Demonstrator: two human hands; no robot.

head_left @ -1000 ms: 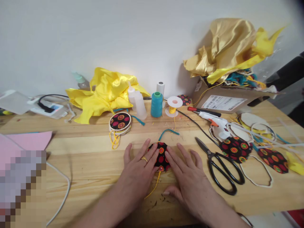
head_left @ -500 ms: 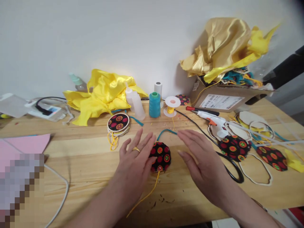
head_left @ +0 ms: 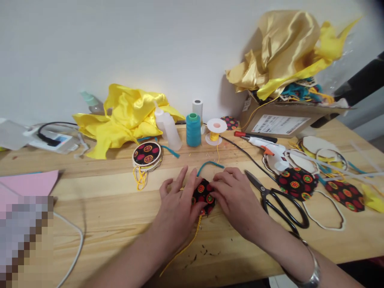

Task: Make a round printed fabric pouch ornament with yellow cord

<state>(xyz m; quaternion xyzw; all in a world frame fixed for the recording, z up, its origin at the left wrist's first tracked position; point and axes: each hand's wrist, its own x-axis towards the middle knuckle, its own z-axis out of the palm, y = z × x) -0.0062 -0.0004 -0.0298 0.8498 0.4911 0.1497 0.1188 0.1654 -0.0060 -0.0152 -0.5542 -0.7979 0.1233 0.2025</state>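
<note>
A round black fabric piece with red and yellow dots (head_left: 204, 194) lies on the wooden table (head_left: 120, 224) in front of me. A teal cord (head_left: 210, 165) leaves its far edge and a yellow cord (head_left: 186, 248) trails toward me. My left hand (head_left: 177, 208) rests on the piece's left side with fingers stretched out. My right hand (head_left: 237, 200) has its fingers curled and pressed onto the piece's right edge.
Black scissors (head_left: 279, 206) lie just right of my right hand. A stack of patterned discs (head_left: 147, 154), glue bottles (head_left: 169, 128), a teal thread cone (head_left: 193, 130), a glue gun (head_left: 267, 146), yellow cloth (head_left: 126, 116) and a cardboard box (head_left: 279, 120) stand behind. More fabric pieces (head_left: 297, 184) lie right.
Both hands pressed flat on the piece, lifted apart half a second ago, and have come back onto it. My right hand's fingers are now curled at its edge.
</note>
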